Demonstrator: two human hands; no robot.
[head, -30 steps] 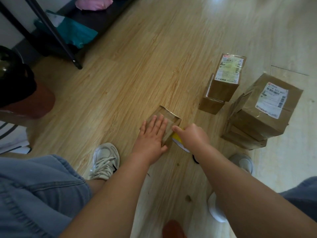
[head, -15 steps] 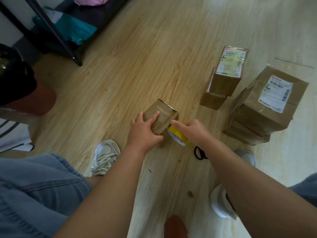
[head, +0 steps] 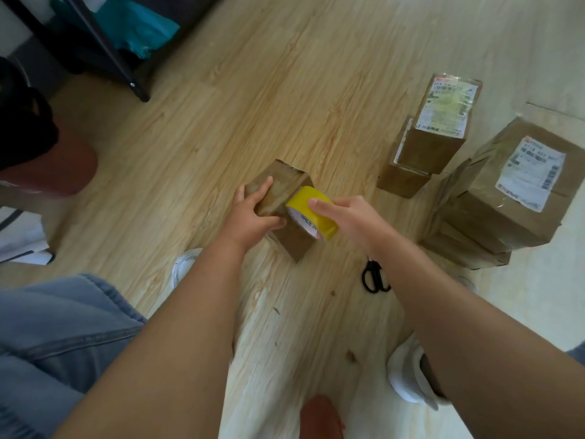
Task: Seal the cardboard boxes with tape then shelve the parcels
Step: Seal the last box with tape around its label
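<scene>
Now we grip the small cardboard box [head: 286, 182] with our left hand [head: 250, 215], fingers curled over its top, and the box is tilted. Our right hand [head: 351, 221] pinches the yellow tape roll [head: 304, 198], which touches the box. Black scissors [head: 375, 277] lie on the floor near the right wrist. Labelled parcels [head: 506, 210] are stacked further right of that hand.

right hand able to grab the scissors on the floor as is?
Probably not yet: the right hand is full, holding the yellow tape roll at the small box. The scissors lie uncovered on the floor close by, so freeing the hand should suffice.
</scene>
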